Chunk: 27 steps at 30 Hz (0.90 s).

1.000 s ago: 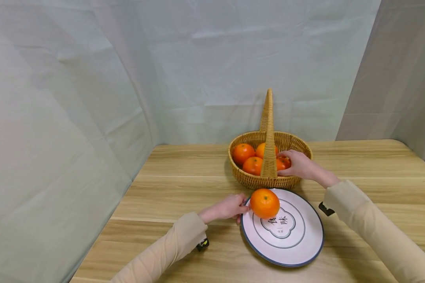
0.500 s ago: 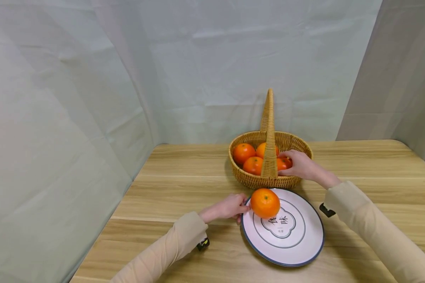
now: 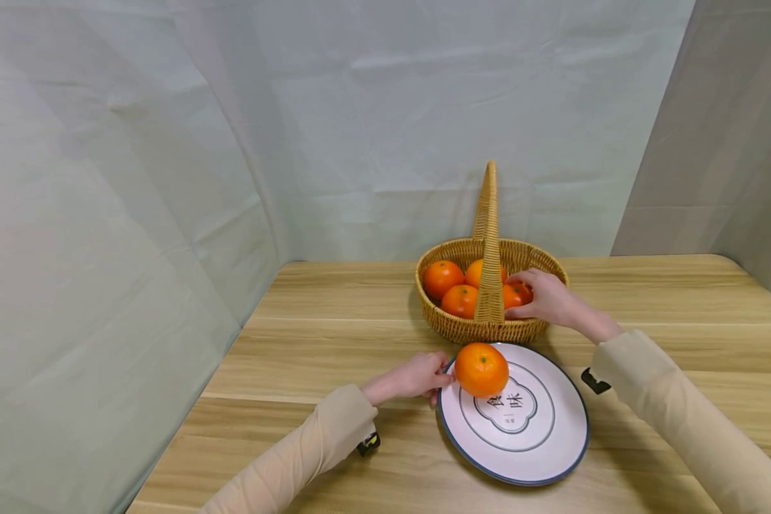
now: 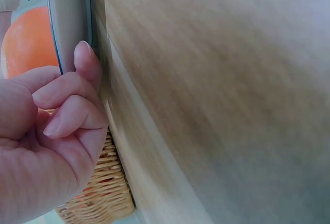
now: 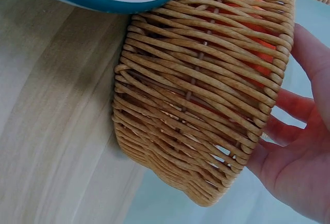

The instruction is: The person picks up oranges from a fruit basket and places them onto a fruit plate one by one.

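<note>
Evidently both sides of the work sit close together in the head view: the basket [image 3: 452, 329] stands on the table [image 3: 334, 303] just behind the plate [image 3: 546, 453], so one arm reaches past the dish to the fruit. The left hand [image 3: 414, 375] pinches the plate's left edge, seemingly to steady it, while the loose orange [image 3: 482, 370] sits on the plate near those fingers, off the printed centre. The right hand [image 3: 547, 298] comes over the basket's right side, clear of the tall handle [image 3: 490, 250], its thumb and fingers bent around the right-hand orange [image 3: 517, 295]; that side approach probably avoids bumping the handle. Three other oranges [image 3: 443, 279] rest against one another inside, penned in by the woven wall. From the left wrist, the thumb lies over the plate's upper face and the forefinger outside its rim, a light pinch, with the other fingers folded in; whether the loose orange touches the thumb I cannot tell. From the right wrist, the palm faces the basket and the fingers dip behind its rim, so their tips are hidden; only orange patches show through the weave, and the plate's blue edge lies right beside the basket.
</note>
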Tool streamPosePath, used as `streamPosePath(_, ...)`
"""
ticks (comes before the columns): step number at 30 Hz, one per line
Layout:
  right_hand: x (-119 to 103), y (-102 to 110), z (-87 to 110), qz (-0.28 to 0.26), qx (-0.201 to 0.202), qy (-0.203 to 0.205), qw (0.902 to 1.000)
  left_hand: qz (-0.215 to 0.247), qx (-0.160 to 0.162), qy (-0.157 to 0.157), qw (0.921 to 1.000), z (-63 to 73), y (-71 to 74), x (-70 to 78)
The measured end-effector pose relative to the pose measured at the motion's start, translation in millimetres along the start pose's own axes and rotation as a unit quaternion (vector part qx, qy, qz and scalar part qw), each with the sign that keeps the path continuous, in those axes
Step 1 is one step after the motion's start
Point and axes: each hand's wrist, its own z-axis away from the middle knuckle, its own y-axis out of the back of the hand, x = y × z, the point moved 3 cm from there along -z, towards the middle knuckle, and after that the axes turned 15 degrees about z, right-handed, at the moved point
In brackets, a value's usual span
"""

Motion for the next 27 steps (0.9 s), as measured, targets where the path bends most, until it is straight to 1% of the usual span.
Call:
streamPosePath(3, -3, 4, 0.0, -0.007, 0.007, 0.005, 0.9999, 0.001, 0.001, 0.000, 1.0000, -0.1, 0.2, -0.8)
streamPosePath(7, -6, 8, -1.5, -0.008, -0.006, -0.016, 0.9998, 0.003, 0.003, 0.001, 1.0000, -0.5, 0.5, -1.5)
streamPosePath(10, -6, 11, -3.0, 0.001, -0.010, -0.024, 0.9997, 0.003, 0.003, 0.002, 1.0000, -0.6, 1.0, -1.3)
streamPosePath(14, -7, 15, -3.5, 0.009, -0.009, -0.027, 0.9996, 0.003, 0.004, 0.001, 1.0000, -0.2, 1.4, -1.1)
streamPosePath(22, -8, 24, -3.7, 0.003, -0.002, -0.027, 0.9996, 0.007, 0.003, 0.001, 1.0000, 0.9, 0.7, -1.5)
streamPosePath(27, -8, 26, -3.1, 0.004, -0.009, -0.035, 0.9993, 0.002, 0.003, 0.001, 1.0000, 0.4, 0.0, -1.8)
